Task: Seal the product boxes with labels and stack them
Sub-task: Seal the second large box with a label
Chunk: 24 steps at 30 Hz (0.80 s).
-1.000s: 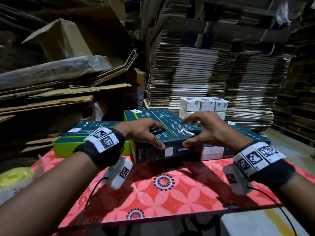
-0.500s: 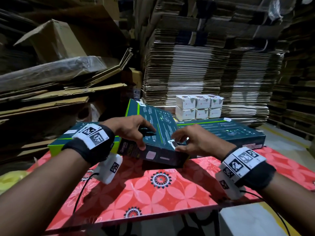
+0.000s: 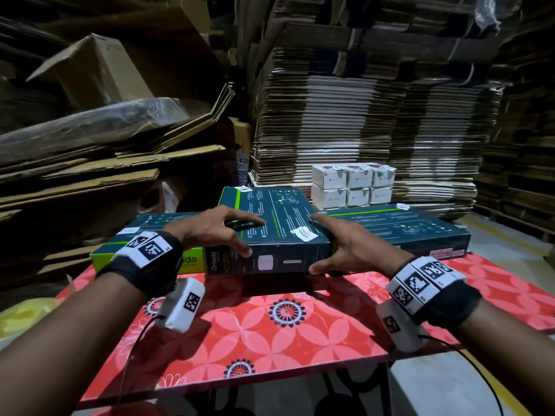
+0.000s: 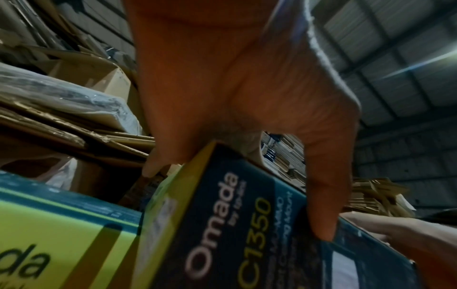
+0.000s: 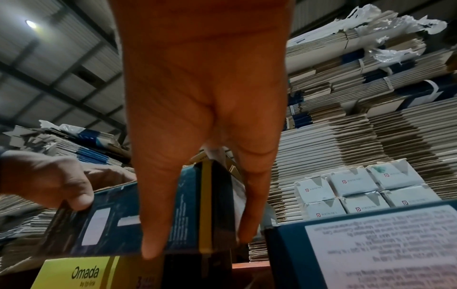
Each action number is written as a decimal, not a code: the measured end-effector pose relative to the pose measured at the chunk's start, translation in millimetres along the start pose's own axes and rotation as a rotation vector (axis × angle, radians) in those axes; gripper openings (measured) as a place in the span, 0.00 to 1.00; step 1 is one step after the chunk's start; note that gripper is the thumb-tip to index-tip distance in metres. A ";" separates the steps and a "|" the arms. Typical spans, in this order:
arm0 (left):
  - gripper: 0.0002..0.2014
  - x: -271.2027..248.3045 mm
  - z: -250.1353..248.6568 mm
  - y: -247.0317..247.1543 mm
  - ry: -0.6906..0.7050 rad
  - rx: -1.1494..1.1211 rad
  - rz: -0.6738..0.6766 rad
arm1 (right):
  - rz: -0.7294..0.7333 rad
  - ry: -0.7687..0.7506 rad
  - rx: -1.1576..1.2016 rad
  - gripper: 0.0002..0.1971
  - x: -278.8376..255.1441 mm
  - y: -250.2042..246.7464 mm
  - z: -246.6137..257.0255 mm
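- The held box (image 3: 270, 232) already bears a white label (image 3: 304, 234) folded over its near edge; stacking is still to do, I judge
- Left hand (image 3: 210, 229) and right hand (image 3: 345, 247) grip its near corners, fingers (image 3: 318, 269) curled round
- It overlaps the left box (image 3: 144, 259), beside the right box (image 3: 405, 232)
- Beneath: a red floral worktop (image 3: 270, 334); behind: small white cartons (image 3: 351, 184) and flattened cardboard stacks (image 3: 360, 115)
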<state>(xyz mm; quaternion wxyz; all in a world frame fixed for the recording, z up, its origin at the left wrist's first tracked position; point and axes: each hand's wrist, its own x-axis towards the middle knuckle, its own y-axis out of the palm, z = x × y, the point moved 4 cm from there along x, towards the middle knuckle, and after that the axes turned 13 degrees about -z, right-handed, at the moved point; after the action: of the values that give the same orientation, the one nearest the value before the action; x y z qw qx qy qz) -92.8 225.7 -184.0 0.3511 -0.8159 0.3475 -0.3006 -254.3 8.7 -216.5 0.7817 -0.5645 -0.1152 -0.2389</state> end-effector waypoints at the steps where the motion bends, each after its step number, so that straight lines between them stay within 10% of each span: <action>1: 0.36 -1.6 1.1 0.6 0.000 -0.039 -0.013 | 0.000 -0.006 0.011 0.58 -0.4 0.5 0.6; 24: 0.23 -5.8 -2.6 8.6 0.099 -0.278 -0.200 | -0.113 -0.001 0.190 0.52 -10.3 -19.5 -20.1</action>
<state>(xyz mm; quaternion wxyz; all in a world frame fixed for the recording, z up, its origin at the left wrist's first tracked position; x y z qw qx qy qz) -101.1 224.9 -190.6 0.1858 -0.8713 0.3198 -0.3227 -274.8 -12.5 -211.8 0.8169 -0.4804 -0.1694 -0.2705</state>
